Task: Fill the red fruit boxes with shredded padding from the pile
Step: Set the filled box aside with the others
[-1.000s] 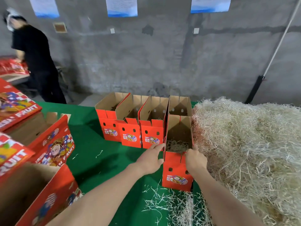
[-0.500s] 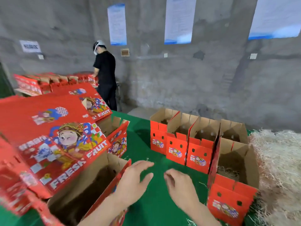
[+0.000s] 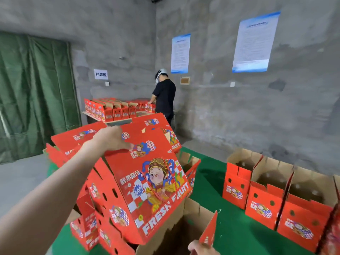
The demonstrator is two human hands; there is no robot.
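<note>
My left hand (image 3: 112,138) reaches out to the left and grips the top edge of a large printed red fruit box (image 3: 147,181) that lies tilted on a stack of the same boxes. Only the knuckles of my right hand (image 3: 200,248) show at the bottom edge, where it holds the red flap (image 3: 209,230) of an open box (image 3: 191,210) just below me. A row of open red boxes (image 3: 265,201) stands on the green table (image 3: 230,234) at the right. The padding pile is out of view.
More red boxes (image 3: 88,230) are stacked at the lower left. A person in black (image 3: 164,96) stands at a far table loaded with red boxes (image 3: 114,109). A green curtain (image 3: 33,89) hangs at the left, and grey walls carry posters (image 3: 254,41).
My view has swung left, away from the padding pile. My left hand rose from the table to the top box of the stack. My right hand dropped to the near box's flap.
</note>
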